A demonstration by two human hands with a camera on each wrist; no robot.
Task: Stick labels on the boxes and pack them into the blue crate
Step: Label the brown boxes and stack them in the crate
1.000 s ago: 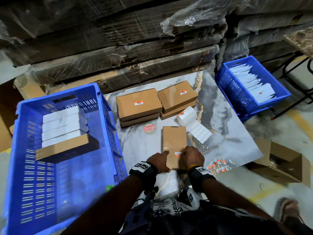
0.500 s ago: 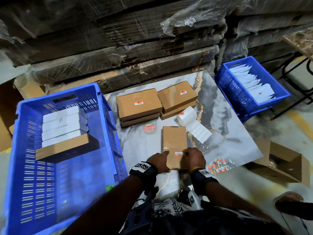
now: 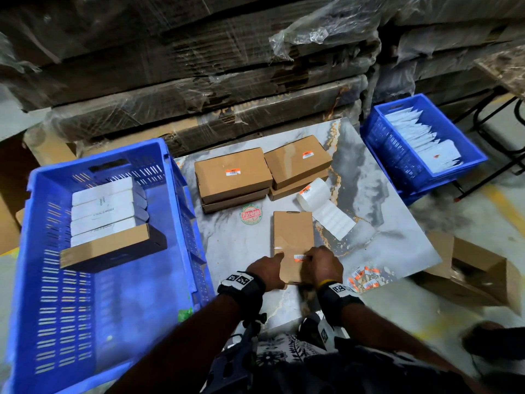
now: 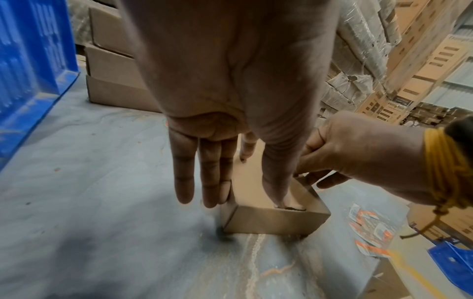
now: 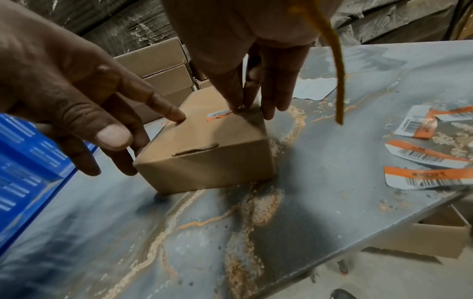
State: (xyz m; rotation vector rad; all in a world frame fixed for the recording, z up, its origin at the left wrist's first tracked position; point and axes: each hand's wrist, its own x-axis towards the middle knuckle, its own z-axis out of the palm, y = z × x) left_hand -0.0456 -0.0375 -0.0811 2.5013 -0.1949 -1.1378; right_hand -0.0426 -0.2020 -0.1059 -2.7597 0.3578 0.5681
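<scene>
Head view: label roll beside box

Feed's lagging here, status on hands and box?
Left hand open, steadying box. Right hand open, fingers pressing label down. Blue crate left, nothing blocking.

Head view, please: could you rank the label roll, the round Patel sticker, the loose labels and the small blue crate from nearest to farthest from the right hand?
From the right hand:
1. Loose labels, just to its right near the table edge.
2. Round Patel sticker and label roll, ahead to the left and ahead: too close to call.
3. Small blue crate, far right, off the table.
</scene>
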